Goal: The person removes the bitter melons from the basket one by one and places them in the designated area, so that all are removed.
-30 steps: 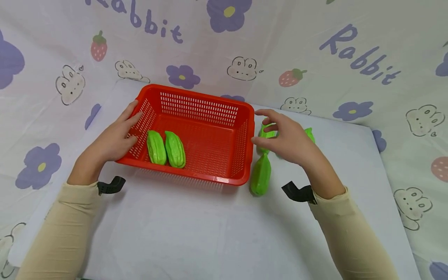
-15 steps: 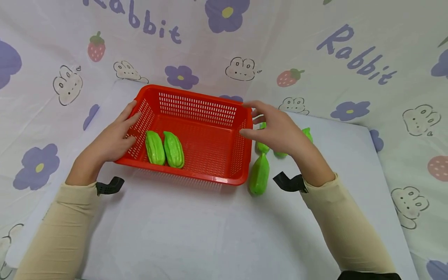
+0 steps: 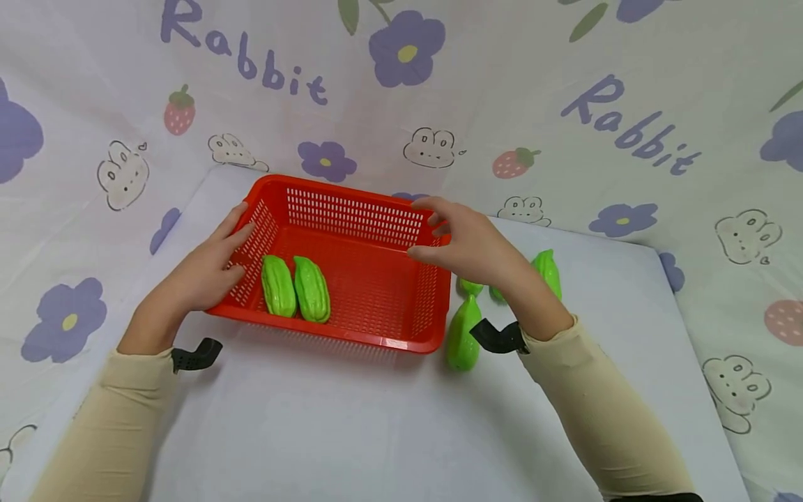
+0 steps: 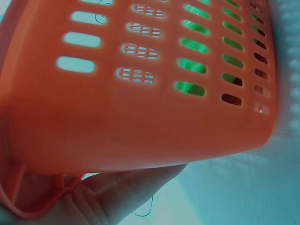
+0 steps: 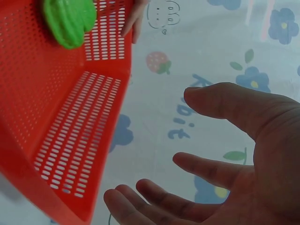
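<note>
A red plastic basket [image 3: 370, 279] with slotted walls holds two green ridged pieces that look like bitter gourds, a left one [image 3: 279, 286] and a right one [image 3: 311, 289]. My left hand [image 3: 210, 268] grips the basket's left rim, its fingers over the wall; in the left wrist view part of that hand [image 4: 117, 192] shows beyond the rim. Over the basket's right end, my right hand [image 3: 467, 240] hovers with nothing in it. The right wrist view shows its thumb [image 5: 211, 100] and fingers spread apart, beside the basket wall [image 5: 79, 131].
Several more green pieces lie right of the basket: a smooth tapered one [image 3: 464, 338] in front, a ridged one [image 3: 548, 270] behind my right forearm, others partly hidden. The white table [image 3: 301, 432] meets a printed cloth backdrop [image 3: 351, 125] at the back.
My right hand has moved left, from beside the basket's right rim to over its right end, still holding nothing. The left hand keeps its place on the rim. The head view has shifted slightly upward.
</note>
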Demonstrator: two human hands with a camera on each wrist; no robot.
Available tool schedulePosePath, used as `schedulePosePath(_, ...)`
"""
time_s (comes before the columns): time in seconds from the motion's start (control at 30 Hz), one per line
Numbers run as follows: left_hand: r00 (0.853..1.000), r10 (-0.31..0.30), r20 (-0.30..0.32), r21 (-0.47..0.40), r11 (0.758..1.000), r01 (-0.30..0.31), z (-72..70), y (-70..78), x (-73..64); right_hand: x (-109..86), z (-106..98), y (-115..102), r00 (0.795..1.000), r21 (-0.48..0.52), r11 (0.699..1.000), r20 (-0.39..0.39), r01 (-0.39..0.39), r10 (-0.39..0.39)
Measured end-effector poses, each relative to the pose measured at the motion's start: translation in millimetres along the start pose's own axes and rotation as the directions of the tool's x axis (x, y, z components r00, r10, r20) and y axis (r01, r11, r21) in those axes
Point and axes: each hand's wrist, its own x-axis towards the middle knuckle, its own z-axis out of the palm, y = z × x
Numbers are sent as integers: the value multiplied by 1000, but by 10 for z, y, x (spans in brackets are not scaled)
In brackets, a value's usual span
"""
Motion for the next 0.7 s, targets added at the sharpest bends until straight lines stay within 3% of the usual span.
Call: schedulePosePath(0.7,1000,-16,5,10,1000,16,7,-15,-10,145,91,-107,999,-27,999,27,28,-27)
